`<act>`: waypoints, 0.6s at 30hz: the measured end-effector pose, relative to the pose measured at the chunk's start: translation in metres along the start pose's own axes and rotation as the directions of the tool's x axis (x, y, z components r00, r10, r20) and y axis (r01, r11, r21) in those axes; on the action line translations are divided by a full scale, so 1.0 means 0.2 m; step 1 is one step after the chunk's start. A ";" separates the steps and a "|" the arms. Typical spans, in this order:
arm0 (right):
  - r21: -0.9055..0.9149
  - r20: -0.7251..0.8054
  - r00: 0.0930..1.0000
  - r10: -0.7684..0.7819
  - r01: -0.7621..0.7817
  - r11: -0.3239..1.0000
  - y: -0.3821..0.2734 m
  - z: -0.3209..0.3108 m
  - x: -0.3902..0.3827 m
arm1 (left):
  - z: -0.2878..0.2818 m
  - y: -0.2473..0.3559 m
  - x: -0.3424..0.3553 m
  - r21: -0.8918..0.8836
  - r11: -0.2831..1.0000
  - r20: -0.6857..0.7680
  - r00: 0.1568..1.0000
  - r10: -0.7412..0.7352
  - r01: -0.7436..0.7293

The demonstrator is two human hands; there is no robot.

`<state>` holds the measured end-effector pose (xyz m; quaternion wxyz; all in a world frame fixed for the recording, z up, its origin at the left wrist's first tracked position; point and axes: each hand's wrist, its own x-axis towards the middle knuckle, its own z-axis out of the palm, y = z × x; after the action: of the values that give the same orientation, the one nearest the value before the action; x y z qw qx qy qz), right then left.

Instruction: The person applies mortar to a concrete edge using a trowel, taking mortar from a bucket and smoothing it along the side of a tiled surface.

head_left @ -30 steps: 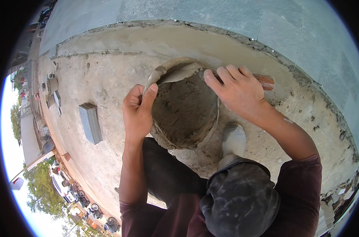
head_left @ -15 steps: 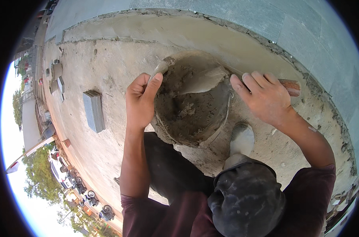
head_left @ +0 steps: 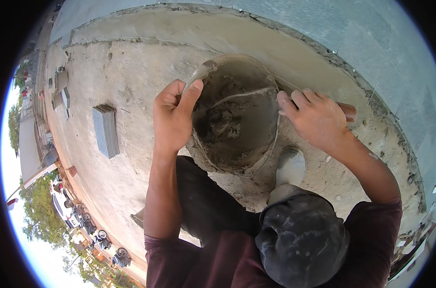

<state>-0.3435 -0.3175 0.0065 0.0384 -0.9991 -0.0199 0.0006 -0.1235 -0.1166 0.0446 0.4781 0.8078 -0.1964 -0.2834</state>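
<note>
My left hand (head_left: 177,117) grips the raised left rim of a mortar-caked bucket (head_left: 213,161), thumb on top. Grey wet mortar (head_left: 232,132) fills part of it. On the right, my right hand (head_left: 309,115) has its fingers wrapped round a trowel, whose wooden handle (head_left: 346,111) sticks out beyond them. The trowel blade (head_left: 239,93) lies inside the upper part of the bucket, partly coated in mortar. A white boot (head_left: 290,165) is just below the bucket, beside my bent dark-clad leg (head_left: 199,197).
Grey slabs are stacked (head_left: 105,132) at the left on rough concrete (head_left: 127,182). A string line and smoothed mortar band (head_left: 218,29) border laid grey tiles (head_left: 371,38) along the top and right. Scooters (head_left: 102,240), trees and loose items are at the far left.
Both hands have moved right and up in the picture. The trowel blade has turned within the bucket, now showing as a narrow edge. My left hand keeps its hold on the rim.
</note>
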 end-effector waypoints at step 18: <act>0.898 0.395 0.919 -0.019 -0.381 0.222 -0.25 0.14 -0.17 | 0.19 0.04 -0.02 0.114 0.984 -0.046 0.989 0.143 -0.137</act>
<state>-0.3792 -0.2674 -0.0180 0.6380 -0.7423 0.0972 0.1804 -0.1519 -0.1433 0.0375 0.4567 0.8245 -0.2552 -0.2157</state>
